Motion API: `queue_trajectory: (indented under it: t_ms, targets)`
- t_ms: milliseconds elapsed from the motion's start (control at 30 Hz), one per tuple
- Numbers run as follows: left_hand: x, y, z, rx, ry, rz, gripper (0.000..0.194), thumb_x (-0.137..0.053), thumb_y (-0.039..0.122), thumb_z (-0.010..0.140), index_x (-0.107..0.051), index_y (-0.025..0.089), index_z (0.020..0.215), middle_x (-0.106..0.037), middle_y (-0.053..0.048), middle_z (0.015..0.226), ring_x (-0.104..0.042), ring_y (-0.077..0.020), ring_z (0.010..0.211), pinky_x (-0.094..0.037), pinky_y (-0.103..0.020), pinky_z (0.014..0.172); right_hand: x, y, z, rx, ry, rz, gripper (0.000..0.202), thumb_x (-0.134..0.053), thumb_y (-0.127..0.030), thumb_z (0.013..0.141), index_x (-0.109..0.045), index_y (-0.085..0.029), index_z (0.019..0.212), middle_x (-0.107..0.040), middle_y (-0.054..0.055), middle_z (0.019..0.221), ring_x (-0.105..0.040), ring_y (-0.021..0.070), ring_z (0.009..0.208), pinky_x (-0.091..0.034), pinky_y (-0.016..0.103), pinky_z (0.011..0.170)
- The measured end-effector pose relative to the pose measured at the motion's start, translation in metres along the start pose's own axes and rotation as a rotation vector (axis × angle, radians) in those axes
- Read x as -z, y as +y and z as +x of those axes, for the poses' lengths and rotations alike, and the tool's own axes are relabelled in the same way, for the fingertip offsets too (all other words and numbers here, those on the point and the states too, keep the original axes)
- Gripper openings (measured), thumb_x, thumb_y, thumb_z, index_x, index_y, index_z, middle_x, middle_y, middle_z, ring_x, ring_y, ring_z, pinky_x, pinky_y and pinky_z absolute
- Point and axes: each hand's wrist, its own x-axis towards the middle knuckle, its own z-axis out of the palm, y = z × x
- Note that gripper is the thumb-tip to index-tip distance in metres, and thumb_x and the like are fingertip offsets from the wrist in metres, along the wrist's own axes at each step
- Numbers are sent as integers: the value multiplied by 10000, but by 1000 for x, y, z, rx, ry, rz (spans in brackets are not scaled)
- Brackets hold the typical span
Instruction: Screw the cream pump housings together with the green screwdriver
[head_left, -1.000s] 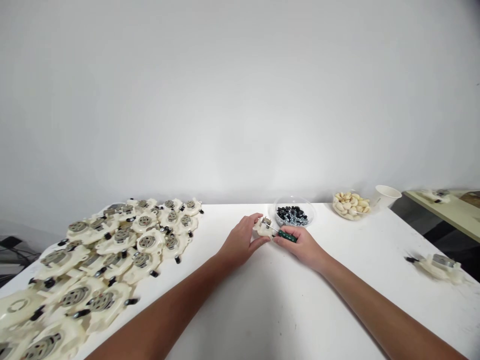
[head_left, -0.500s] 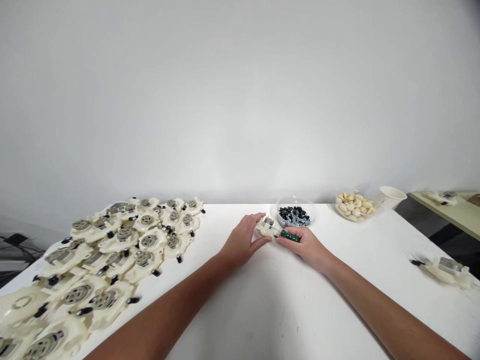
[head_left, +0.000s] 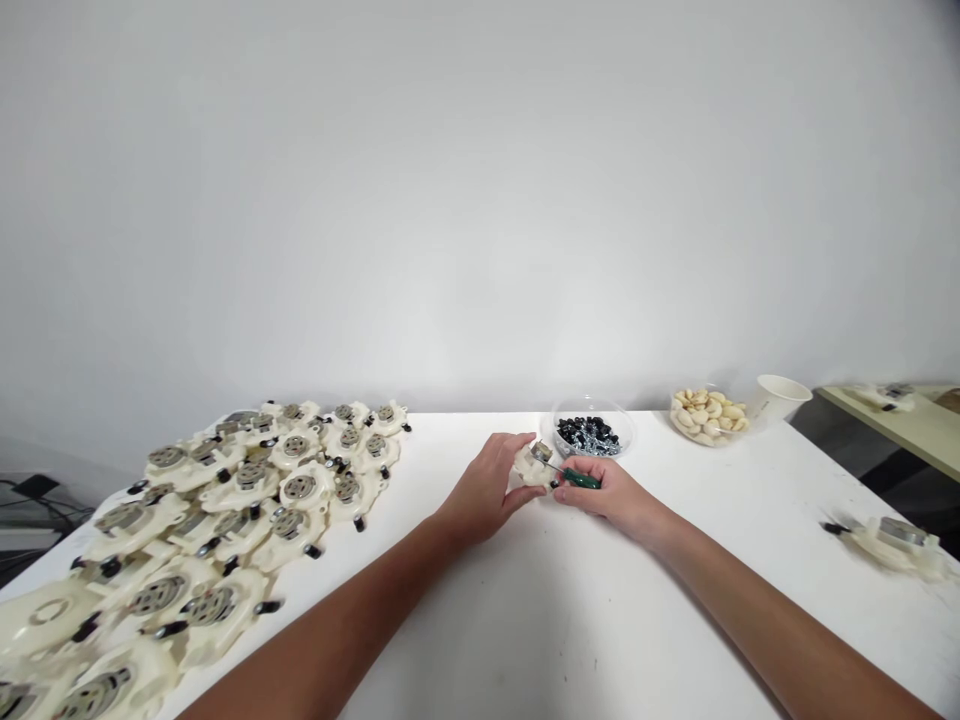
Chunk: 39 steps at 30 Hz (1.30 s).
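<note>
Near the middle of the white table (head_left: 465, 590), my left hand (head_left: 491, 482) grips a small cream plastic housing (head_left: 529, 466) with a metal motor on it, between thumb and fingers. My right hand (head_left: 606, 490) is closed around the green handle of a screwdriver (head_left: 581, 479). The screwdriver's thin shaft points left and reaches the housing beside the motor. A small black part shows at the housing's lower right, close to my right fingertips. Where exactly the screwdriver tip sits is too small to tell.
Many cream motor housings (head_left: 300, 487) cover the table's left side. Behind my hands stands a clear bowl (head_left: 589, 436) of black parts and screws. Farther right are a clear bowl of cream pieces (head_left: 707, 415), a white cup (head_left: 780, 397) and another housing (head_left: 896, 545).
The housing in my left hand has tilted slightly, and a black part now shows at its lower right. My left hand and the screwdriver have shifted a little.
</note>
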Motion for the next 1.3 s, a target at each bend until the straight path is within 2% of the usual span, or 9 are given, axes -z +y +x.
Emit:
queue_trajectory:
  t_ms: [167, 333, 500, 633, 800, 900, 1100, 1300]
  targets:
    - [1, -1, 0, 38, -9, -21, 599, -635, 436, 981, -356, 245, 1476, -544, -133, 1342, -529, -296, 1251, -491, -476, 1057, -4, 1, 0, 29, 35, 33, 323, -865, -418, 771, -654, -179, 823, -499, -70, 655, -326, 75, 565, -202, 255, 533]
    - [1, 0, -1, 46, -11, -29, 597, -633, 426, 983, -341, 233, 1467, -536, -138, 1341, -529, -295, 1245, -488, -481, 1057, -4, 5, 1, -2, 35, 74, 314, -865, -393, 775, -647, -169, 809, -479, -67, 639, -313, 73, 554, -160, 261, 518]
    - [0, 6, -3, 18, -4, -44, 619, -629, 395, 989, -302, 237, 1489, -521, -139, 1366, -527, -289, 1234, -478, -471, 1053, -6, 1, -1, -71, -40, 176, 294, -854, -337, 779, -612, -171, 785, -422, -82, 602, -233, 56, 498, -94, 277, 495]
    - [-2, 14, -4, 35, 36, -112, 522, -578, 362, 1019, -348, 244, 1472, -536, -127, 1315, -545, -277, 1193, -480, -450, 1028, -10, -7, -7, -121, -136, 271, 274, -840, -302, 793, -605, -164, 765, -365, -94, 565, -180, 54, 486, -71, 282, 489]
    - [-6, 20, -5, 138, 58, -174, 484, -539, 391, 1028, -370, 244, 1457, -516, -126, 1308, -584, -245, 1048, -514, -402, 909, -14, -12, -13, -176, -205, 392, 369, -792, -370, 857, -518, -189, 688, -242, -124, 494, -125, 58, 472, -68, 274, 481]
    - [-6, 21, -5, 182, 46, -205, 466, -523, 409, 1032, -363, 237, 1435, -535, -115, 1287, -586, -212, 944, -515, -374, 844, -16, -11, -12, -193, -209, 449, 374, -788, -431, 866, -553, -176, 725, -213, -135, 489, -118, 54, 468, -68, 259, 472]
    - [-4, 23, -4, 202, 7, -238, 376, -485, 405, 1047, -422, 232, 1374, -594, -81, 1208, -582, -219, 1010, -465, -390, 949, -15, -6, -9, -257, -195, 501, 392, -799, -489, 847, -612, -146, 808, -213, -147, 475, -104, 43, 451, -60, 229, 431]
    - [-9, 16, -2, 341, 8, -303, 344, -571, 448, 1000, -510, 219, 1250, -617, -63, 1084, -588, -238, 1003, -491, -377, 890, -14, -3, -8, -304, -126, 498, 407, -811, -505, 819, -625, -143, 821, -206, -152, 480, -89, 42, 454, -58, 213, 406]
